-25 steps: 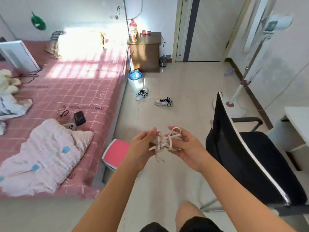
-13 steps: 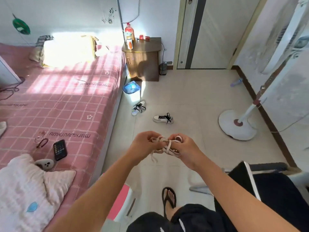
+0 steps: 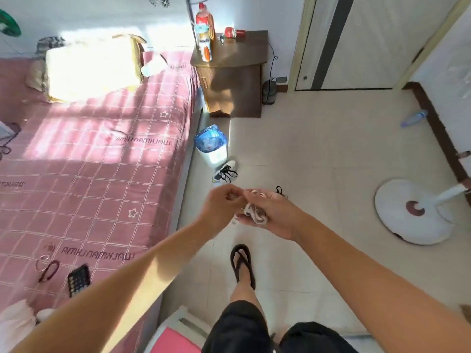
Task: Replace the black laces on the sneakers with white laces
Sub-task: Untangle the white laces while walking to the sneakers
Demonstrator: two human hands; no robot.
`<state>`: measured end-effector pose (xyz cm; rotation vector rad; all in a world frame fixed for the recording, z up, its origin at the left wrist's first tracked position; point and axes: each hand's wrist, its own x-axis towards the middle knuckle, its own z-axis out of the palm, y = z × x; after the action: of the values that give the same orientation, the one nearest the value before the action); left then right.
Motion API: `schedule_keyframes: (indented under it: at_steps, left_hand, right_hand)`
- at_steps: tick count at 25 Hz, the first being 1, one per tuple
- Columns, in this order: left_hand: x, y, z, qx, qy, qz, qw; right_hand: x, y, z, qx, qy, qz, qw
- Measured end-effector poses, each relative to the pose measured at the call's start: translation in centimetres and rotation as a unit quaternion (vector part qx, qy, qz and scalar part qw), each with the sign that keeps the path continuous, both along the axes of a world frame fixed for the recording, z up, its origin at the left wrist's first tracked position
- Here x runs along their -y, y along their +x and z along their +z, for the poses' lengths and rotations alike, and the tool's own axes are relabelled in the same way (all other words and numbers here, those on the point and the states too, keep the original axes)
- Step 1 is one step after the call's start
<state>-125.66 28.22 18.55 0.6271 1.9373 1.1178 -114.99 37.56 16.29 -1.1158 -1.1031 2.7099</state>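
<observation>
Bed [image 3: 89,161] w/ pink check cover at left; tiled floor [image 3: 318,149] beyond. One sneaker [image 3: 225,171], black-laced, on floor nr bin [image 3: 211,143]; 2nd mostly hidden behind hands. Right hand [image 3: 270,212] curled round bunched white laces [image 3: 254,212]; left hand [image 3: 220,207] pinches a strand of them. Laces look light, limp, tangle-prone: prob best taken at the tip end, not mid-bundle.

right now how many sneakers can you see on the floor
2. One sneaker lies beside the bin near the bed; the second sneaker is almost wholly hidden behind the hands, only its black lace showing.
</observation>
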Motion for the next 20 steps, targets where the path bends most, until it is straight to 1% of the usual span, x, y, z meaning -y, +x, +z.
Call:
schedule_keyframes:
  at_steps: [2, 5, 7, 8, 9, 10, 12, 14, 15, 16, 17, 18, 19, 20]
  left_hand:
    - [-5.6, -3.3, -3.3, 0.041, -0.019, -0.007, 0.999]
    - [-13.2, -7.4, -8.8, 0.064, -0.031, -0.016, 0.997]
    - [-17.5, -8.8, -14.0, 0.045, -0.021, -0.020, 0.999]
    - [-19.6, -9.1, -17.1, 0.009, -0.028, -0.029, 0.999]
    - [-21.6, -9.5, -20.7, -0.024, -0.036, -0.043, 0.998]
    - [-23.6, -10.2, -24.9, -0.040, -0.052, -0.054, 0.996]
    - [-27.1, -12.6, -33.1, -0.016, -0.096, -0.087, 0.991]
    - [-30.2, -16.5, -43.5, 0.002, -0.135, -0.155, 0.979]
    - [-31.0, -19.0, -49.1, -0.005, -0.164, -0.189, 0.968]
    - [-31.2, -21.6, -54.4, -0.044, -0.208, -0.228, 0.950]
    - [-30.9, -24.2, -59.7, -0.111, -0.257, -0.267, 0.922]
    - [-30.2, -26.7, -64.2, -0.184, -0.303, -0.304, 0.884]
    - [-29.3, -29.2, -67.9, -0.243, -0.338, -0.319, 0.851]
    - [-28.4, -31.5, -70.8, -0.289, -0.362, -0.314, 0.829]
  right_hand:
    - [-5.0, -2.9, -2.8, 0.029, 0.008, -0.036, 0.999]
    - [-12.1, -6.8, -8.2, 0.032, -0.043, -0.047, 0.997]
    - [-16.2, -9.6, -12.9, 0.015, -0.083, -0.074, 0.994]
    - [-18.1, -11.0, -15.9, 0.022, -0.100, -0.095, 0.990]
    - [-20.0, -12.4, -19.4, 0.040, -0.110, -0.118, 0.986]
    - [-21.9, -13.7, -23.3, 0.066, -0.113, -0.141, 0.981]
    - [-25.6, -15.7, -31.0, 0.139, -0.082, -0.187, 0.969]
    - [-30.0, -17.3, -40.8, 0.211, -0.030, -0.214, 0.953]
    - [-31.8, -18.0, -45.9, 0.240, 0.006, -0.207, 0.948]
    - [-33.5, -18.8, -51.0, 0.269, 0.046, -0.186, 0.944]
    - [-34.8, -19.5, -56.0, 0.297, 0.088, -0.151, 0.939]
    - [-35.9, -20.1, -60.7, 0.317, 0.131, -0.112, 0.933]
    - [-36.8, -20.7, -64.6, 0.327, 0.175, -0.073, 0.926]
    - [-37.5, -21.4, -67.7, 0.329, 0.215, -0.033, 0.919]
